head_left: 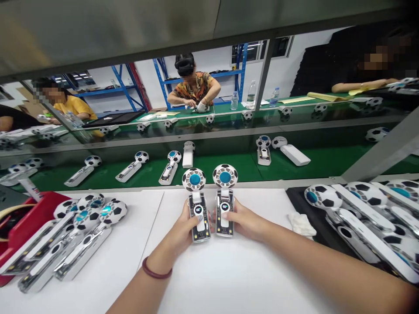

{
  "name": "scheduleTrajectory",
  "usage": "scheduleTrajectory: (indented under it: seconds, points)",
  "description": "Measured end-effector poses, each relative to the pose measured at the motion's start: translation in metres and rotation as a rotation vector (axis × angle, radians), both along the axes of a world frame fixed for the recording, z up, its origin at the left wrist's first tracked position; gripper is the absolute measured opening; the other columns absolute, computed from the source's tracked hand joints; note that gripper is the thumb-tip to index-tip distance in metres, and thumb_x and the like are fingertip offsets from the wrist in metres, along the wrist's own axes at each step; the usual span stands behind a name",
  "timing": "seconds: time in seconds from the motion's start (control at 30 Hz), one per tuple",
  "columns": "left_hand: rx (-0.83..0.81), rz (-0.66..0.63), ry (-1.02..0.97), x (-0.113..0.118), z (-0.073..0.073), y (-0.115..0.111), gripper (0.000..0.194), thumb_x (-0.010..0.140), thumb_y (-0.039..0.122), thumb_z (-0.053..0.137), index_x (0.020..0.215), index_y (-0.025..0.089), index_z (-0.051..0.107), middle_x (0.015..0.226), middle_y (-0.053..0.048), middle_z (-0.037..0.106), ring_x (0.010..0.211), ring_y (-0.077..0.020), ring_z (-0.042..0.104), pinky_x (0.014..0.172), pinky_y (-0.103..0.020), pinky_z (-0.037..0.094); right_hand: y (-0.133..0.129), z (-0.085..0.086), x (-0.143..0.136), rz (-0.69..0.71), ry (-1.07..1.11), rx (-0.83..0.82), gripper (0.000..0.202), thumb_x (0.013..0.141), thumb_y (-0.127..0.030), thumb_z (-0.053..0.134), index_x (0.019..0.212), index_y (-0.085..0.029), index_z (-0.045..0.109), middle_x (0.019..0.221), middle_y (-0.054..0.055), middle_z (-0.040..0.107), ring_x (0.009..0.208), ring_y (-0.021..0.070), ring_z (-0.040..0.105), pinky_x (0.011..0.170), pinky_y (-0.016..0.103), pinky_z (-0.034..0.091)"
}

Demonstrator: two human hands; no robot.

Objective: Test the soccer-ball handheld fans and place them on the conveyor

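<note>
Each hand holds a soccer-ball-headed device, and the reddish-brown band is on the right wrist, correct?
Not quite: the head view shows the reddish-brown band on the left wrist, not the right. The left hand does hold one soccer-ball-headed device and the right hand another.
</note>
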State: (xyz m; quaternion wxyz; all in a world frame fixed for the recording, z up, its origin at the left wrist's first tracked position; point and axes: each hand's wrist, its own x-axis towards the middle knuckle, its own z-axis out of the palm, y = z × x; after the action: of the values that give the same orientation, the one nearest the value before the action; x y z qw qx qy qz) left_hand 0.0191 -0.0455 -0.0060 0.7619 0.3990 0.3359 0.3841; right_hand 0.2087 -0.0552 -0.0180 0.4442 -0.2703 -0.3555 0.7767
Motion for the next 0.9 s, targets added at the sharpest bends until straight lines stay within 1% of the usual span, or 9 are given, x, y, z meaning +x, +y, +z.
scheduleTrajectory:
  seconds: [0.1, 0.3, 0.4, 0.53, 0.63, 0.77, 0.9]
  points:
    - [0.019, -0.013, -0.006, -0.0011, -0.0026, 0.001, 0.055, 0.071, 0.02, 0.065, 0.114, 0.026, 0.031, 0.085, -0.002, 0.059, 0.074, -0.0209, 0.061, 0.068, -0.039, 0.05, -0.0006, 0.0003, 0.0002, -0.001, -0.002, 0.009, 0.054, 0.07, -0.019, 0.071, 0.111, -0.023, 0.035, 0.092, 0.001, 0.06, 0.084, 0.0174, 0.061, 0.078, 0.036, 0.048]
    - [0.041, -0.018, -0.004, -0.0002, -0.0051, 0.0019, 0.053, 0.072, 0.024, 0.067, 0.111, 0.025, 0.03, 0.087, -0.003, 0.059, 0.071, -0.0196, 0.06, 0.07, -0.043, 0.05, -0.0002, -0.0011, -0.0017, -0.039, -0.006, -0.041, 0.057, 0.066, -0.022, 0.074, 0.107, -0.022, 0.036, 0.089, 0.001, 0.06, 0.083, 0.0185, 0.061, 0.077, 0.038, 0.049]
    - [0.05, -0.008, -0.007, -0.0002, -0.0044, 0.0015, 0.054, 0.073, 0.026, 0.067, 0.111, 0.025, 0.03, 0.088, -0.003, 0.058, 0.073, -0.0192, 0.059, 0.071, -0.044, 0.051, 0.0008, -0.0029, -0.0017, -0.04, 0.005, -0.04, 0.055, 0.066, -0.023, 0.075, 0.106, -0.021, 0.037, 0.087, 0.001, 0.061, 0.081, 0.0184, 0.061, 0.077, 0.038, 0.049]
    - [0.073, -0.04, -0.023, -0.002, -0.0046, 0.0007, 0.061, 0.069, 0.024, 0.072, 0.113, 0.026, 0.03, 0.091, -0.003, 0.057, 0.079, -0.0202, 0.06, 0.076, -0.046, 0.05, 0.0003, -0.0032, -0.0011, -0.012, 0.007, -0.013, 0.066, 0.062, -0.018, 0.076, 0.111, -0.023, 0.033, 0.087, 0.001, 0.061, 0.079, 0.0192, 0.062, 0.075, 0.04, 0.05]
    - [0.077, -0.076, -0.028, -0.0029, -0.0053, 0.0002, 0.061, 0.068, 0.024, 0.074, 0.112, 0.025, 0.031, 0.091, -0.002, 0.057, 0.078, -0.0188, 0.06, 0.077, -0.046, 0.05, -0.0008, -0.0029, -0.0013, -0.013, -0.008, -0.018, 0.071, 0.061, -0.018, 0.077, 0.114, -0.024, 0.031, 0.089, 0.001, 0.061, 0.079, 0.0203, 0.063, 0.075, 0.042, 0.05]
    - [0.095, -0.082, -0.038, -0.0023, -0.0067, 0.0008, 0.055, 0.069, 0.025, 0.073, 0.107, 0.024, 0.033, 0.09, -0.002, 0.057, 0.077, -0.0185, 0.059, 0.076, -0.045, 0.05, -0.001, -0.0017, -0.0023, -0.003, 0.008, 0.013, 0.07, 0.062, -0.019, 0.077, 0.114, -0.023, 0.03, 0.089, 0.002, 0.062, 0.077, 0.0202, 0.064, 0.073, 0.039, 0.05]
    - [0.085, -0.087, -0.035, -0.002, -0.0063, 0.0018, 0.055, 0.07, 0.025, 0.072, 0.109, 0.024, 0.033, 0.09, -0.003, 0.057, 0.077, -0.0189, 0.059, 0.077, -0.046, 0.049, -0.0007, -0.0011, -0.002, 0.007, 0.006, 0.0, 0.066, 0.062, -0.02, 0.077, 0.11, -0.022, 0.031, 0.092, 0.003, 0.061, 0.079, 0.0211, 0.064, 0.074, 0.041, 0.05]
